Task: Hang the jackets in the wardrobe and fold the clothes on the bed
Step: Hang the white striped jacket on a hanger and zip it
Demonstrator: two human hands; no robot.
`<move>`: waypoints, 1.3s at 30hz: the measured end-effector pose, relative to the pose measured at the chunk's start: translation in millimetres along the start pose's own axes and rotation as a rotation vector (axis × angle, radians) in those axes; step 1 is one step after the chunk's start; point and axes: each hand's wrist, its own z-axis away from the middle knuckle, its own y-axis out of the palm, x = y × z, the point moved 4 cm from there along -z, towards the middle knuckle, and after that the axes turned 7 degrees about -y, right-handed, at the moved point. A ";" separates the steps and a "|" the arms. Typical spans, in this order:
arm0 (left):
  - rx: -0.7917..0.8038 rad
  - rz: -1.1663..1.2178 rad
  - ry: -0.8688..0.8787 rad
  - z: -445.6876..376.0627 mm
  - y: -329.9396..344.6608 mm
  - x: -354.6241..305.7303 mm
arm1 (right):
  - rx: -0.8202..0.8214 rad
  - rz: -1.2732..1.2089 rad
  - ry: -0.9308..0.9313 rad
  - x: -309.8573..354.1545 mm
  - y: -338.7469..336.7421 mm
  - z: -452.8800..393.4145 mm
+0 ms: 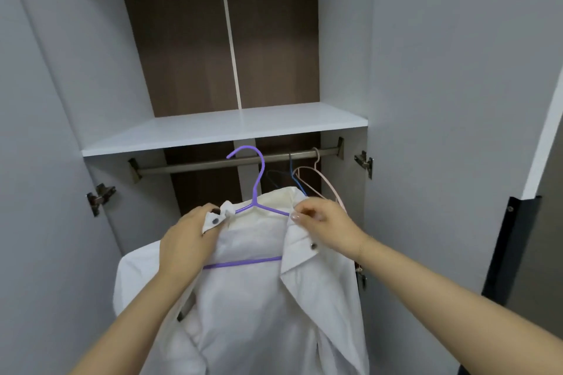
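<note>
A white jacket (253, 298) with metal snap buttons hangs on a purple hanger (257, 189) in front of the open wardrobe. The hanger's hook sits right at the metal rail (198, 165); whether it rests on it I cannot tell. My left hand (189, 240) grips the jacket's left collar edge near a snap. My right hand (323, 222) pinches the right collar where it meets the hanger's arm.
A pink hanger (326, 183) and a blue hanger (297, 183) hang bare on the rail's right part. A white shelf (225, 128) lies above the rail. Both wardrobe doors stand open, with hinges (99, 196) on the side walls. A dark panel (508, 250) stands at right.
</note>
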 end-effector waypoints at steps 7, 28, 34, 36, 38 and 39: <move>0.033 0.329 0.027 -14.0 -8.3 -10.5 | 0.149 0.045 -0.135 14.7 -7.0 -6.8; 0.442 0.676 0.043 9.3 -28.0 -25.0 | -0.377 0.363 -0.056 19.7 -21.4 -27.3; 0.384 0.162 0.246 -23.0 -29.6 -19.5 | -0.312 0.293 -0.062 51.3 -10.2 -36.9; 0.344 0.190 0.224 -23.1 -20.7 -19.4 | -0.253 0.271 -0.009 61.7 -5.8 -43.6; 0.246 0.149 0.221 -25.1 -20.3 -16.4 | -0.164 0.205 0.054 69.2 -3.7 -49.3; 0.201 0.137 0.220 -26.7 -22.8 -14.6 | -0.104 0.133 0.075 72.1 -2.5 -50.8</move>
